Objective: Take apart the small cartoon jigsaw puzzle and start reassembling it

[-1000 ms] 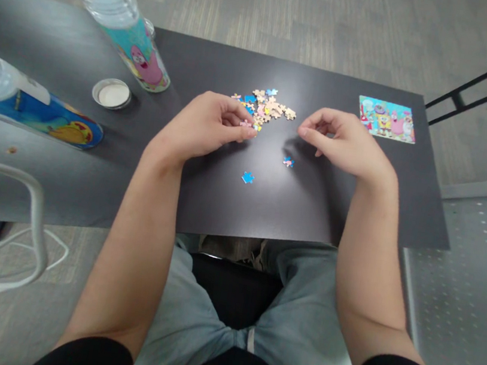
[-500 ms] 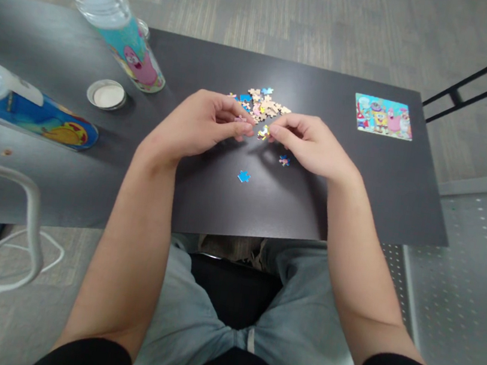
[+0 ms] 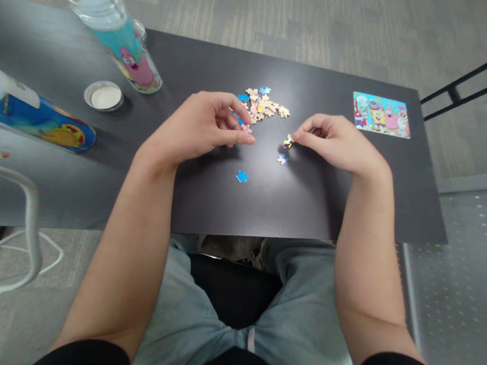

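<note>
My right hand (image 3: 322,139) pinches a small yellow-and-white jigsaw piece (image 3: 288,141) between thumb and fingertips, just above the table. Below it lies a pink-and-blue jigsaw piece (image 3: 283,159). At the left edge of the jigsaw pile (image 3: 268,106), my left hand (image 3: 216,119) has its thumb and forefinger apart. A pink piece (image 3: 245,128) shows in that gap; whether it touches the fingers is unclear. A single blue jigsaw piece (image 3: 242,176) rests nearer to me. Many pieces in the pile show bare wooden backs.
A picture card (image 3: 382,115) lies at the table's right. To the left are a clear-topped tube with a pink cartoon figure (image 3: 137,68), a round lid (image 3: 104,96) and a blue tube (image 3: 61,128). A white curved bar (image 3: 31,207) stands at lower left.
My right hand has moved right, away from my left hand, carrying the yellow-and-white jigsaw piece. My left hand stays by the pile, its thumb and forefinger now further apart.
</note>
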A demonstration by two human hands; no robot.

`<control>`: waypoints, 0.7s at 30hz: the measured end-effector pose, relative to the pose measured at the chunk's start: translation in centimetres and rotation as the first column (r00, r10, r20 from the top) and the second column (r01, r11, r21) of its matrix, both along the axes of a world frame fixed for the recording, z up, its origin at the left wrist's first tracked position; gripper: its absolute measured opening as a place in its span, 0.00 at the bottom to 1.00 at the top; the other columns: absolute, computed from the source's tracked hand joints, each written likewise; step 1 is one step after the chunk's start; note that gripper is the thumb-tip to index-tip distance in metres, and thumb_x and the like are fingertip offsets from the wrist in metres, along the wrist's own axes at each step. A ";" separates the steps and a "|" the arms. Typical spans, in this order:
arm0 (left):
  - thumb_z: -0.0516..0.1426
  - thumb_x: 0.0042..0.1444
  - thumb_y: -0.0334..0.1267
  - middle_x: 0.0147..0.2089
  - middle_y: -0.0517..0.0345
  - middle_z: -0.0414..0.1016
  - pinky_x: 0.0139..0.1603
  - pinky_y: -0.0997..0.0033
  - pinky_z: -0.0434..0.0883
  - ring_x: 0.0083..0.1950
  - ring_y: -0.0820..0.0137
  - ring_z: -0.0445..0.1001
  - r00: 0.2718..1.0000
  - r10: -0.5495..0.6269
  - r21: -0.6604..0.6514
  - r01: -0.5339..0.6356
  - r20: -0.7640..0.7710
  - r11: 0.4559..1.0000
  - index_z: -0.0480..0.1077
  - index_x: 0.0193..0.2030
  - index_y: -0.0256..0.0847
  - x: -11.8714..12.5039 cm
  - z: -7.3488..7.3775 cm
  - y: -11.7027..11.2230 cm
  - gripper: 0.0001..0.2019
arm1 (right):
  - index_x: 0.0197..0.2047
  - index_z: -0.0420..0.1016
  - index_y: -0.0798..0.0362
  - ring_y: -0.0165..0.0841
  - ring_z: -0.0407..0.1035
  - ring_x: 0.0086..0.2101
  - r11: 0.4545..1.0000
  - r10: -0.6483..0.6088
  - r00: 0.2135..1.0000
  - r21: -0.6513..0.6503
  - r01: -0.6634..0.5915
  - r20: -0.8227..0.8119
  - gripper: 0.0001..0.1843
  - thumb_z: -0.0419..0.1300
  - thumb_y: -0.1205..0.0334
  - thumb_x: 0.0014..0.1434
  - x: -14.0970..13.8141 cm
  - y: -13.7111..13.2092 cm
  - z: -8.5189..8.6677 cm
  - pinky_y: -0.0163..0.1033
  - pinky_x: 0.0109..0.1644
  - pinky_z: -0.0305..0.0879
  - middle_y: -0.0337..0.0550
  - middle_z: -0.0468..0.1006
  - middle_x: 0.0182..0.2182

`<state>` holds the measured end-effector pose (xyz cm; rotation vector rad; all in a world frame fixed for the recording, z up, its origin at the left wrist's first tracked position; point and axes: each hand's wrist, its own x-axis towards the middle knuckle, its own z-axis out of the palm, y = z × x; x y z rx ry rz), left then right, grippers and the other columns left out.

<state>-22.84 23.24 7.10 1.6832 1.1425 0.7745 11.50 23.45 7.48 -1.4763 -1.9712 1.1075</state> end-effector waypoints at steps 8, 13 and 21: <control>0.86 0.49 0.72 0.36 0.56 0.90 0.48 0.49 0.86 0.41 0.52 0.92 0.999 -0.036 0.004 0.036 -0.011 0.999 0.82 0.46 0.46 0.8 0.5 -0.7 0.36 | 0.49 0.91 0.49 0.39 0.73 0.38 0.983 0.028 0.997 0.185 -0.013 -0.078 0.13 0.76 0.48 0.80 -4.0 -1.4 0.7 0.49 0.47 0.73 0.46 0.91 0.44; 0.84 0.47 0.75 0.36 0.60 0.90 0.47 0.49 0.84 0.41 0.50 0.92 0.994 -0.105 -0.028 0.105 0.007 0.994 0.78 0.44 0.49 1.1 0.8 -1.0 0.38 | 0.47 0.89 0.48 0.39 0.78 0.40 0.980 0.190 0.972 0.082 -0.180 -0.138 0.18 0.79 0.41 0.77 -6.8 -1.7 1.0 0.44 0.45 0.74 0.42 0.89 0.40; 0.80 0.58 0.74 0.39 0.61 0.86 0.50 0.51 0.77 0.45 0.61 0.80 0.988 0.109 0.118 -0.096 -0.112 0.988 0.81 0.51 0.48 -1.0 1.0 -0.1 0.34 | 0.42 0.90 0.47 0.42 0.80 0.40 0.997 0.075 0.997 0.017 -0.075 -0.025 0.13 0.80 0.50 0.75 -4.6 -0.8 0.6 0.49 0.48 0.76 0.44 0.92 0.40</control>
